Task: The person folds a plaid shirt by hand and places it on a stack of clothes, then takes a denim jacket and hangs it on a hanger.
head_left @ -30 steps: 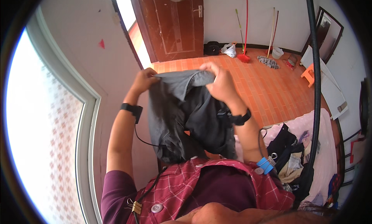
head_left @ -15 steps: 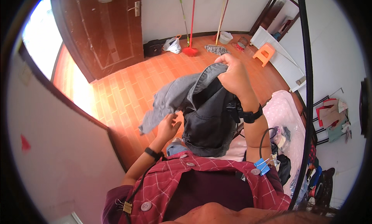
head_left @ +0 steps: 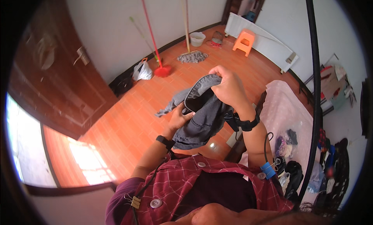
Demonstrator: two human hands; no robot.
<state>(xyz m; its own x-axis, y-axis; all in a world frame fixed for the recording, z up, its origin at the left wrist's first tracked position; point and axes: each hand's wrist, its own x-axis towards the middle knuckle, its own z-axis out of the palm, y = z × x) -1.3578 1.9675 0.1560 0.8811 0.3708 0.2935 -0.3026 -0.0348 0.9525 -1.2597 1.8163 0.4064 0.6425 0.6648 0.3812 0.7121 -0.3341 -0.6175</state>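
A pair of faded grey jeans (head_left: 202, 126) hangs in front of my chest, its waistband held up so that the dark inside shows. Pinched between the fingers of my right hand (head_left: 230, 89) is the top edge of the waistband. My left hand (head_left: 179, 119) grips the near left edge of the same opening, thumb toward the inside, some fingers hidden by the cloth. One part of the jeans trails out to the left past my left hand; the rest droops below both hands.
On the right a bed (head_left: 279, 104) with a pale pink cover bears piled clothes (head_left: 291, 174). Against the far wall are a red broom (head_left: 162, 70), a grey mop (head_left: 193, 57), a white bucket (head_left: 197, 39) and an orange stool (head_left: 244, 42). A brown door (head_left: 58, 69) stands at left.
My view has turned to the right. My left hand has moved from below the cloth onto the waistband's edge, and the jeans are bunched closer together between both hands.
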